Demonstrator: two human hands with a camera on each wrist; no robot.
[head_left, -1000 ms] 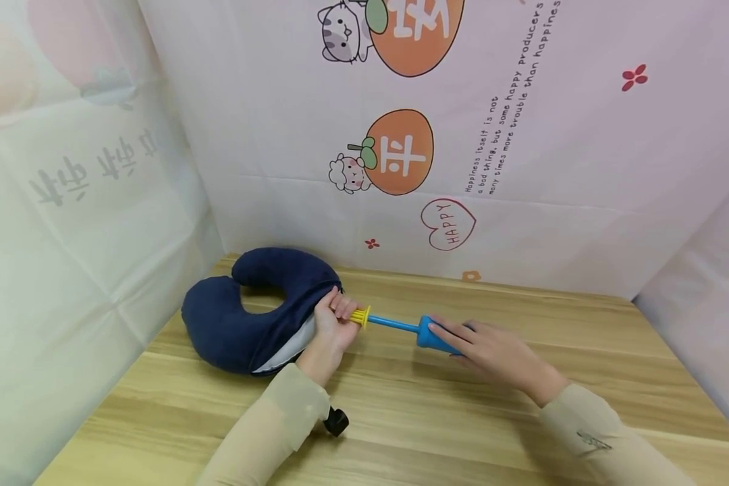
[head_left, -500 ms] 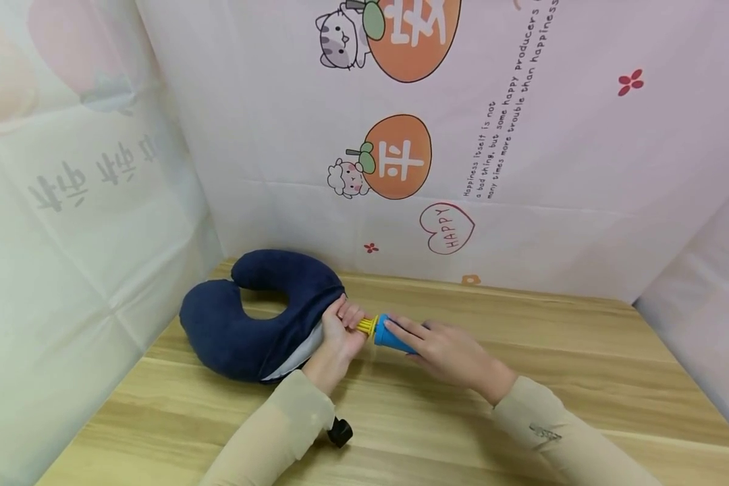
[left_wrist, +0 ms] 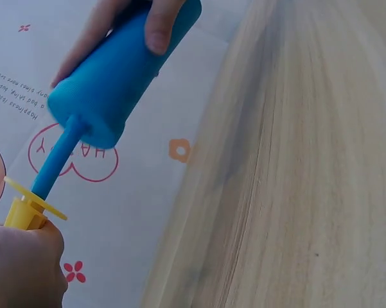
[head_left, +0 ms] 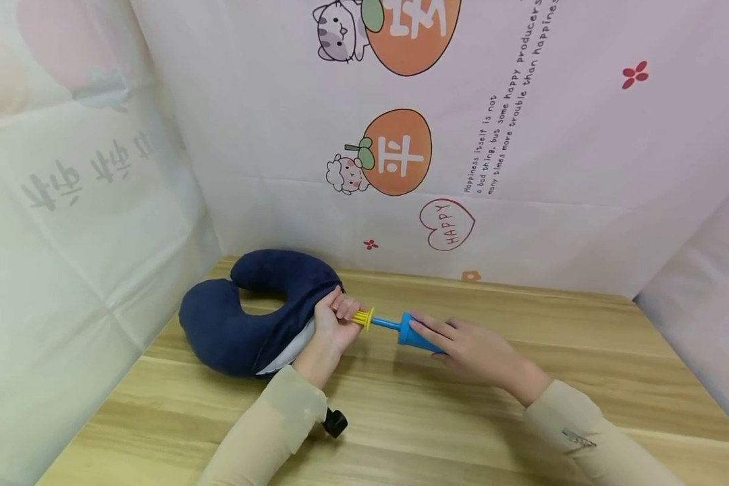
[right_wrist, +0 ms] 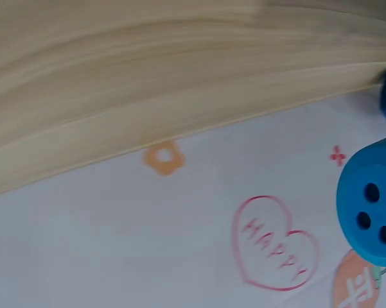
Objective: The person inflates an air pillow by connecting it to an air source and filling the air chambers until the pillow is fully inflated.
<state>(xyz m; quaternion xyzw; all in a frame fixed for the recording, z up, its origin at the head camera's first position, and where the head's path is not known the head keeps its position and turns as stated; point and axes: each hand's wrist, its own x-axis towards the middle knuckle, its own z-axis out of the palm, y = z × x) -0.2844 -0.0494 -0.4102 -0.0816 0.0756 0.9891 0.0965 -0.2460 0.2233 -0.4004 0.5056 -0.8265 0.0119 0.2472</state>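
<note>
A hand air pump has a blue barrel, a thin blue rod and a yellow flanged end. My left hand grips the yellow end at the edge of a navy U-shaped neck pillow; the pump's tip is hidden behind the fingers. Pale lining shows along the pillow's opened side. Around the barrel curls my right hand, with part of the rod exposed between the hands. In the left wrist view the barrel slants above the flange. Several holes dot the barrel's end in the right wrist view.
Everything is over a wood-grain table. Behind it rises a white printed sheet, with more sheeting at both sides. A small black object sits under the left cuff.
Half a second ago the right hand had slid the barrel left against the yellow flange; now it is drawn back right, baring part of the rod. The left hand stays near the pillow.
</note>
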